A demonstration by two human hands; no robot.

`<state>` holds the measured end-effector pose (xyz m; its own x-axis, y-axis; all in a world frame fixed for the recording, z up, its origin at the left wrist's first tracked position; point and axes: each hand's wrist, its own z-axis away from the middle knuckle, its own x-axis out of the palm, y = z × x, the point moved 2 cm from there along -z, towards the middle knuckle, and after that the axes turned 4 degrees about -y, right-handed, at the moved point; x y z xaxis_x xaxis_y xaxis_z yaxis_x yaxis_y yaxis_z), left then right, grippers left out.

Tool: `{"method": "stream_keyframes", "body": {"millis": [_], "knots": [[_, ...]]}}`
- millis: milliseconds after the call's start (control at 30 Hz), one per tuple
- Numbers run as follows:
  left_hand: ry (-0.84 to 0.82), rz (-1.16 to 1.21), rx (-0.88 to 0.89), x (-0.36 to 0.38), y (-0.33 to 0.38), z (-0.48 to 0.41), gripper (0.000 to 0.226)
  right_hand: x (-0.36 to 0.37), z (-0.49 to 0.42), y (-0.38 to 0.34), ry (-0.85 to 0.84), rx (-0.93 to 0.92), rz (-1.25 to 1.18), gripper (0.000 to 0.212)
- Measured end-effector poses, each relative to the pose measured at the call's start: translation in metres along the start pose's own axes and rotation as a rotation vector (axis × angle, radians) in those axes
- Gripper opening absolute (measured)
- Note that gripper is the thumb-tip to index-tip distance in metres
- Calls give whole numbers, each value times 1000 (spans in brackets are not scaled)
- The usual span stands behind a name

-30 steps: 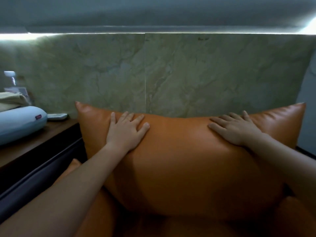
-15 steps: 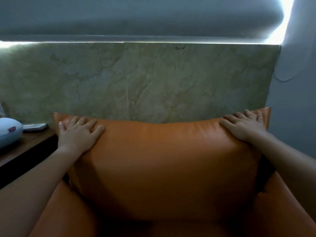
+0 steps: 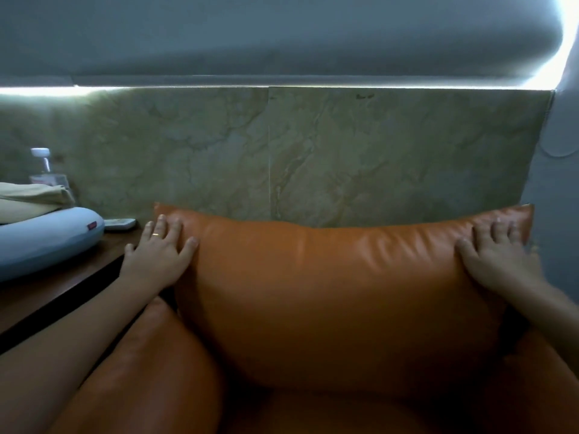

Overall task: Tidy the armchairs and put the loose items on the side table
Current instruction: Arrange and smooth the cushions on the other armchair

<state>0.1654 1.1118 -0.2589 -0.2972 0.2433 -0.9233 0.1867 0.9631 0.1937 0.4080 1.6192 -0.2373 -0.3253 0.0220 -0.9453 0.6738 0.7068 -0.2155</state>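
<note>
An orange leather back cushion (image 3: 338,296) stands upright in the orange armchair (image 3: 150,371), leaning against the marble wall. My left hand (image 3: 159,252) lies flat on the cushion's upper left corner, fingers spread. My right hand (image 3: 498,258) lies flat on its upper right corner, fingers spread too. Neither hand grips anything. To the left stands the dark wooden side table (image 3: 62,286). It bears a light blue neck pillow (image 3: 40,239), a folded beige cloth (image 3: 31,198), a white remote control (image 3: 120,223) and a clear water bottle (image 3: 44,166).
A marble wall panel (image 3: 313,158) rises directly behind the chair, under a lit strip and a grey blind (image 3: 282,36). A grey wall (image 3: 557,214) closes in on the right, close to the cushion's right corner.
Both hands have slid outward from the cushion's top middle to its two upper corners. The view has swung back left, bringing the side table's items into sight again.
</note>
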Motion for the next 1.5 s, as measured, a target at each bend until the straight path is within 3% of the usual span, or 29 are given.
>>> {"method": "stream_keyframes", "body": {"millis": [100,233,333,467,733,867,933,1067,1167,1267,1333,1367,1433,1500], "knots": [[175,-96,251,6,2,30,72,29,63,-73,39,-290,30,68],[104,-64,456,16,30,36,74,53,111,-197,-3,-676,-3,65],[106,12,470,23,54,30,58,70,129,-282,27,-827,2,68],[172,149,285,35,36,8,56,93,134,-329,133,-837,76,64],[84,267,42,32,4,-43,63,93,98,-292,180,-677,-47,61],[-12,434,-239,26,-13,-32,67,85,90,-232,215,-568,-29,61],[-22,508,-291,27,-12,-12,68,80,81,-183,207,-479,-45,62],[135,374,-27,21,15,38,65,71,65,-93,231,-372,35,67],[123,310,139,21,45,67,63,60,51,-35,207,-209,22,68],[142,180,293,27,65,94,64,52,53,11,134,62,-106,67],[202,102,401,29,83,106,65,51,69,-3,113,189,-243,66],[234,97,446,30,98,112,64,50,82,-22,166,131,-265,66],[272,142,529,36,136,129,64,60,118,-72,292,-241,-213,65],[257,123,603,54,165,141,64,86,147,-106,306,-530,-85,61]]}}
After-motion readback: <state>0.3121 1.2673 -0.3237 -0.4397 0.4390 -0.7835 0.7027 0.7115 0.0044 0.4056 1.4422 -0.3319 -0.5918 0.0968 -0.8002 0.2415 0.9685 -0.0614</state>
